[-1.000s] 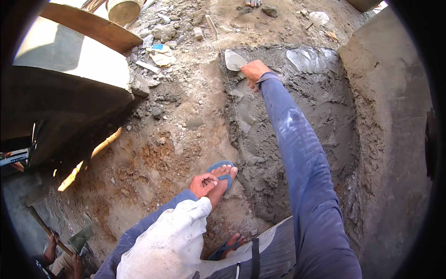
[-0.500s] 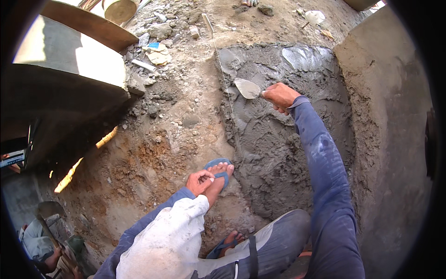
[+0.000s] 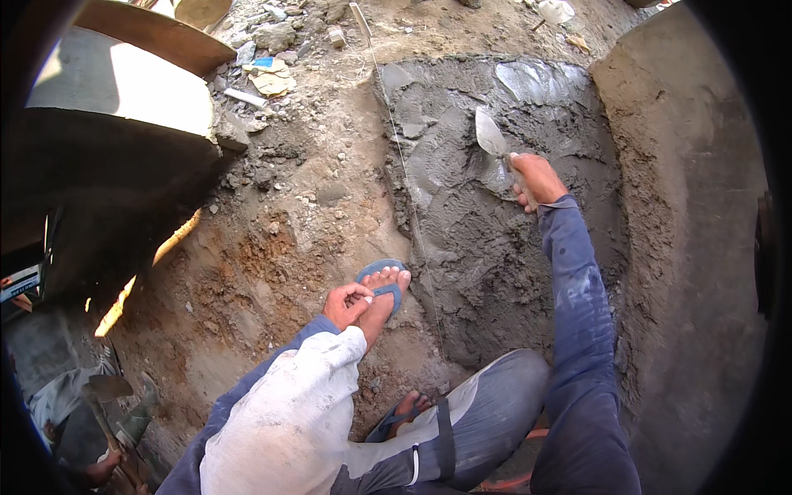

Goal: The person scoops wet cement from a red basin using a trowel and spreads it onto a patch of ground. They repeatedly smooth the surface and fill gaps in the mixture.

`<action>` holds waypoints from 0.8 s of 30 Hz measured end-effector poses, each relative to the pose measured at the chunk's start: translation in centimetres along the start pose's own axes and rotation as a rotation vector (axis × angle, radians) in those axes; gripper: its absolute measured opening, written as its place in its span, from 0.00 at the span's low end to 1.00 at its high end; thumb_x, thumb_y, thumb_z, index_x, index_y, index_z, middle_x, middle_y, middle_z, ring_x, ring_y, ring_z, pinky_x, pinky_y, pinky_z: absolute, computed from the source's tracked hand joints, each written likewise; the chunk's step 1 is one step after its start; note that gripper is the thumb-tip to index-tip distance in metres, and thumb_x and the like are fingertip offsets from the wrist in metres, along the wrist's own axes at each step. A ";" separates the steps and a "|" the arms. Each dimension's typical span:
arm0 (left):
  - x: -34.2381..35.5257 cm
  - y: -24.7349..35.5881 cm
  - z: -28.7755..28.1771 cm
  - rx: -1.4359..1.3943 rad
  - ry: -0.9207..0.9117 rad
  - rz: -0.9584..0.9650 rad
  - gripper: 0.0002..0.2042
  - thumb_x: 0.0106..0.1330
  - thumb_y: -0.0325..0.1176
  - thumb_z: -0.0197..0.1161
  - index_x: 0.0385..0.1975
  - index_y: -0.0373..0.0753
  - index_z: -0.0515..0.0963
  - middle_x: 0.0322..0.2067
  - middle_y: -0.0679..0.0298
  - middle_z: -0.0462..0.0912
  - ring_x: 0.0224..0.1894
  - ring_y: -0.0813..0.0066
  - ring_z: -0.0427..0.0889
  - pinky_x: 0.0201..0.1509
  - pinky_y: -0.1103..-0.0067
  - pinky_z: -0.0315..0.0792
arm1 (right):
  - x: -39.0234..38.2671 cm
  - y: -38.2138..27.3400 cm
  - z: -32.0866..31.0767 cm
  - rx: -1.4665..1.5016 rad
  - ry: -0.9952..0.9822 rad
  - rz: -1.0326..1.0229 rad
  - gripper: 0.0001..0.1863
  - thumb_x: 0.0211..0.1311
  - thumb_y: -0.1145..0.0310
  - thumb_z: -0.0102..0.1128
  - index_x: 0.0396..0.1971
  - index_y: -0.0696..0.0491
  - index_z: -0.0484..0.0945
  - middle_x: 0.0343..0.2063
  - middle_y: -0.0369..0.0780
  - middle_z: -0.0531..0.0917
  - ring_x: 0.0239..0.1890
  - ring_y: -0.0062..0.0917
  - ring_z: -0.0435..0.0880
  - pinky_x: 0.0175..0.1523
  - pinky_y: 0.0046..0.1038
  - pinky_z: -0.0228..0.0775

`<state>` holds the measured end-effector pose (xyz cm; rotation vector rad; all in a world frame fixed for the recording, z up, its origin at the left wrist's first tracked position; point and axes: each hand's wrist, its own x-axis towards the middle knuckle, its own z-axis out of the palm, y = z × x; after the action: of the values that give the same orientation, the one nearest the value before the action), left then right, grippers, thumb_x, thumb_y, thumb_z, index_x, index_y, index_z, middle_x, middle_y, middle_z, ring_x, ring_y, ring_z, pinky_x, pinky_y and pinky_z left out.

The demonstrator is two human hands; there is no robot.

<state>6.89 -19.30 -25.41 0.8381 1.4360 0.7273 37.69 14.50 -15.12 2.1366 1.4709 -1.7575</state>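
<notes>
My right hand is closed round the handle of a pointing trowel. The trowel's pale blade points away from me, over a bed of wet grey mortar; whether it touches the surface I cannot tell. My left hand is by my sandalled foot, its fingers curled and thumb pressed to them. Anything inside that pinch is too small or hidden to make out. Along the mortar's left edge runs a thin string line, leading to a small stake at the far end.
A rough-edged concrete wall bounds the mortar on the right. Left of the string lies bare dirt with rubble and a torn paper bag. At lower left another person's hand holds a shovel.
My right hand has moved to the right and slightly nearer with the trowel, whose blade has swung from pointing left to pointing away. The left hand stays by my foot. The other person's shovel has shifted.
</notes>
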 end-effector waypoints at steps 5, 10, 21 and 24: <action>0.3 0.3 0.1 -0.001 0.017 0.017 0.05 0.61 0.28 0.64 0.34 0.34 0.81 0.29 0.70 0.81 0.33 0.86 0.76 0.41 0.83 0.71 | -2.2 3.2 4.0 0.234 -0.154 0.056 0.20 0.68 0.52 0.48 0.47 0.53 0.70 0.18 0.35 0.72 0.11 0.17 0.68 0.14 0.23 0.63; 0.5 1.2 0.5 -0.019 0.021 0.016 0.06 0.60 0.27 0.65 0.34 0.33 0.82 0.28 0.69 0.82 0.31 0.85 0.75 0.40 0.83 0.71 | -4.1 4.4 6.5 0.041 -0.172 -0.002 0.23 0.68 0.50 0.47 0.50 0.55 0.69 0.19 0.37 0.73 0.12 0.19 0.70 0.15 0.25 0.65; 0.1 0.4 0.4 0.045 0.044 0.050 0.06 0.59 0.28 0.65 0.33 0.34 0.82 0.27 0.70 0.82 0.30 0.86 0.74 0.38 0.83 0.70 | -2.6 4.2 2.8 0.172 0.038 -0.078 0.21 0.67 0.51 0.46 0.46 0.53 0.73 0.18 0.38 0.74 0.17 0.22 0.74 0.19 0.30 0.68; 0.7 0.2 0.6 0.023 0.044 0.032 0.05 0.59 0.28 0.65 0.33 0.35 0.82 0.26 0.71 0.81 0.29 0.87 0.73 0.37 0.84 0.70 | 2.3 2.4 4.5 0.468 0.003 0.003 0.20 0.67 0.51 0.47 0.47 0.52 0.71 0.22 0.39 0.75 0.16 0.22 0.72 0.18 0.29 0.67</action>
<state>7.50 -18.65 -25.68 0.8688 1.4751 0.7589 35.70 12.21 -19.77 2.3248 1.1369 -2.2830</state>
